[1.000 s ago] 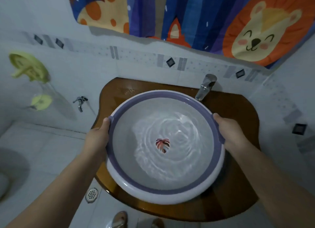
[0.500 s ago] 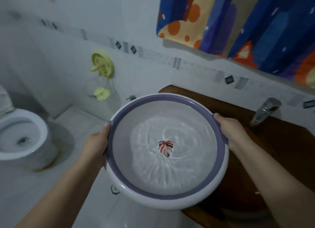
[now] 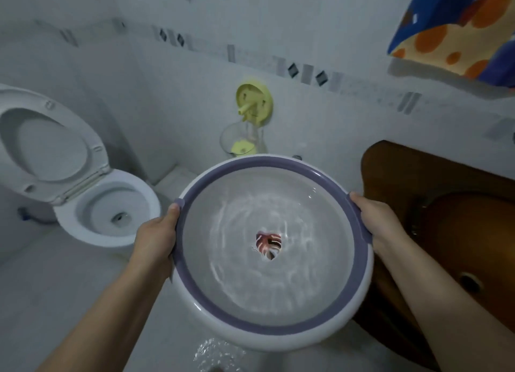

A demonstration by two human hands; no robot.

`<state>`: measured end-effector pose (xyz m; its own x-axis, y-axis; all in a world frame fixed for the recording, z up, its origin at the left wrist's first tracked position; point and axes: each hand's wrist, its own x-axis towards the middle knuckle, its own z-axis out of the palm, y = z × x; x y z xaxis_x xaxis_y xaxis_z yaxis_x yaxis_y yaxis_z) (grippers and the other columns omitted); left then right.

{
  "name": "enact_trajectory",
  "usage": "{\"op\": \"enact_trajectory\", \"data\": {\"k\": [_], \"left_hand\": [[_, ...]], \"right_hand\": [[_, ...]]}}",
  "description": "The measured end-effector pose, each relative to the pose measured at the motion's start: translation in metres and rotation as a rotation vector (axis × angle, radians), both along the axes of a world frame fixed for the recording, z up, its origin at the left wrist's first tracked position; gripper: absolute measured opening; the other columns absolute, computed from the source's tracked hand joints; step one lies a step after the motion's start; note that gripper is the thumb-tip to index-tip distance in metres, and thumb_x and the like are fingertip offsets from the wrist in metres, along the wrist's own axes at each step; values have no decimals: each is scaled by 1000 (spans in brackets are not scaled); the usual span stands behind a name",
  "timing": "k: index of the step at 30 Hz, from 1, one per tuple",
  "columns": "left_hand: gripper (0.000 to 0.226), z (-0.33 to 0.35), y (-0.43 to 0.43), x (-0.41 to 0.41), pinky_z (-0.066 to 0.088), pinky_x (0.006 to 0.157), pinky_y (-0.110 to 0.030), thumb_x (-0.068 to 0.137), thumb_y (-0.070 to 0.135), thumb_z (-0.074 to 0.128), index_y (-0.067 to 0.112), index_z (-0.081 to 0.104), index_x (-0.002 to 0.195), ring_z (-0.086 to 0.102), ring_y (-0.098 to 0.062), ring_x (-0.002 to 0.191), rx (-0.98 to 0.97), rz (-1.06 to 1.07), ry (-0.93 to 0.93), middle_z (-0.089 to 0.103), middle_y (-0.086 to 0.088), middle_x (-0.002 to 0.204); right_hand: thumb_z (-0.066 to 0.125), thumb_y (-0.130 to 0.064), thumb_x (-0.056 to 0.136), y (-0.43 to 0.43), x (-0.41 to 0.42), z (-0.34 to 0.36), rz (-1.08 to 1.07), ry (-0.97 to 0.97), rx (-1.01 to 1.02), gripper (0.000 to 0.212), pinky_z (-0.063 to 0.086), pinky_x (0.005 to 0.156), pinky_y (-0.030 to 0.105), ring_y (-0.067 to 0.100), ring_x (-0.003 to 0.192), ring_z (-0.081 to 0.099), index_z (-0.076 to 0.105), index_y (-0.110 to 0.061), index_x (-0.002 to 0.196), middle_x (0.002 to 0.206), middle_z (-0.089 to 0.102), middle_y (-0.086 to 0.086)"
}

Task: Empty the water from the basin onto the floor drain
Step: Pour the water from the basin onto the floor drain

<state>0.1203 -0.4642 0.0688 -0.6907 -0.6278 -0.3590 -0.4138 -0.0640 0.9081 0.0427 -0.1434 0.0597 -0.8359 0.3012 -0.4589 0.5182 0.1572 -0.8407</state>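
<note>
I hold a round white basin point(image 3: 211, 313) with a purple inner rim over the tiled floor, left of the wooden sink counter. Rippling water point(image 3: 267, 277) fills its bottom, around a small red leaf print point(image 3: 268, 244). My left hand point(image 3: 156, 240) grips the left rim and my right hand point(image 3: 376, 218) grips the right rim. Water splashes point(image 3: 214, 353) on the floor below the basin's near edge. The floor drain is hidden under the basin.
A white toilet point(image 3: 92, 204) with its lid up stands at the left. A yellow wall fixture point(image 3: 253, 101) and a clear holder hang behind the basin. The brown wooden counter point(image 3: 418, 182) with its sink is at the right. A colourful curtain point(image 3: 459, 29) hangs top right.
I have turned left with the basin, carrying it off the counter and out over the floor. The toilet has come into full view, and water now splashes below the basin.
</note>
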Motion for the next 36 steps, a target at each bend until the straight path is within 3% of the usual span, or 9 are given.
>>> {"op": "enact_trajectory", "data": {"k": [6, 9, 13, 15, 20, 23, 27, 31, 36], "left_hand": [[40, -32, -73, -8, 49, 60, -33, 85, 46, 59, 12, 62, 64, 62, -27, 63, 74, 49, -14, 65, -10, 67], [39, -57, -94, -18, 49, 59, -31, 85, 49, 57, 15, 63, 67, 63, -24, 67, 67, 73, -41, 67, -7, 72], [44, -94, -111, -29, 48, 61, -32, 88, 53, 48, 16, 64, 69, 62, -23, 70, -57, 46, -54, 66, -6, 75], [44, -115, -115, -34, 46, 61, -31, 91, 48, 45, 12, 65, 76, 62, -26, 75, -124, 40, -58, 65, -9, 79], [38, -185, -122, -50, 51, 86, -46, 90, 48, 46, 16, 65, 82, 64, -32, 88, -121, 70, -107, 67, -15, 92], [37, -238, -124, -61, 52, 78, -41, 87, 50, 49, 19, 68, 82, 64, -26, 82, -99, 85, -109, 70, -11, 89], [39, -305, -129, -70, 49, 72, -39, 85, 53, 52, 23, 63, 63, 63, -22, 72, -85, 101, -117, 66, -1, 73], [45, -388, -124, -90, 46, 69, -38, 89, 52, 45, 20, 59, 61, 58, -23, 67, -153, 92, -139, 62, -8, 70], [60, -483, -110, -109, 42, 60, -36, 91, 54, 35, 6, 60, 68, 56, -29, 67, -211, 122, -149, 60, -10, 66]], "right_hand": [[56, -36, 86, -72, -23, -32, 15, -34, -13, 29, 48, 60, 32, 27, 69, 65, 68, -11, 80, 72, 69, 10], [57, -36, 83, -94, -42, -54, 28, -44, -9, 27, 45, 55, 28, 23, 64, 65, 68, -12, 77, 61, 69, 4], [55, -38, 84, -117, -62, -89, 37, -95, 2, 30, 44, 56, 27, 22, 70, 65, 67, -10, 87, 74, 70, 6], [52, -39, 86, -124, -70, -109, 41, -151, 21, 35, 48, 65, 29, 25, 79, 65, 65, -9, 97, 86, 69, 9], [52, -37, 87, -135, -94, -174, 46, -206, 44, 35, 47, 60, 30, 25, 76, 61, 63, -6, 98, 83, 64, 8], [51, -37, 88, -138, -113, -221, 61, -231, 45, 34, 43, 56, 30, 24, 72, 58, 63, -6, 94, 80, 62, 9], [51, -29, 85, -146, -132, -285, 63, -187, 59, 28, 40, 52, 30, 25, 65, 56, 62, -4, 80, 74, 60, 14], [54, -25, 82, -151, -162, -365, 74, -136, 72, 27, 39, 55, 31, 25, 61, 54, 55, -9, 60, 65, 57, 11], [52, -27, 82, -158, -201, -457, 162, -78, 139, 25, 38, 61, 33, 28, 71, 55, 55, -6, 68, 76, 58, 16]]}}
